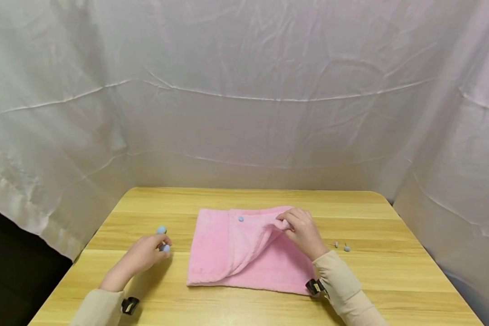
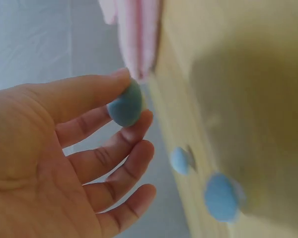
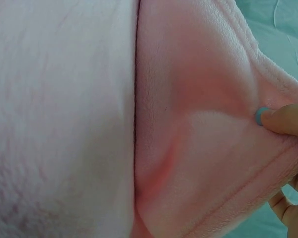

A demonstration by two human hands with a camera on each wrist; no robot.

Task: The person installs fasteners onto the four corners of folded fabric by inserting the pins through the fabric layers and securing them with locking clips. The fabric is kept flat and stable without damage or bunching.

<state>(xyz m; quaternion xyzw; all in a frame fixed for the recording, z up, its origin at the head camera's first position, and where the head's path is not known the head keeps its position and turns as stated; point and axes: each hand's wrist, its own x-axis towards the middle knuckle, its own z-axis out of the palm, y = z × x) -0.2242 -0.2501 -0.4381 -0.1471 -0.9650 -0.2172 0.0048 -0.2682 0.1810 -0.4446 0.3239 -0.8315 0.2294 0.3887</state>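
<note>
My left hand [image 1: 144, 253] is over the left side of the table, pinching a light blue round cap [image 2: 125, 105] between thumb and fingers. Two more blue round caps [image 2: 222, 197] lie near it on the wood. A folded pink plush cloth [image 1: 212, 253] lies mid-table. My right hand [image 1: 303, 228] grips the cloth's upper layer near its far right corner and lifts it, so the edge curls up. In the right wrist view the thumb presses a small blue round piece [image 3: 261, 116] against the plush. Another blue round piece [image 1: 241, 218] sits on the cloth's far part.
Two blue-headed pins [image 1: 347, 248] with thin shafts lie right of the cloth. The wooden table [image 1: 391, 280] has rounded far corners. Pale fabric curtains [image 1: 244, 131] hang behind it and along both sides.
</note>
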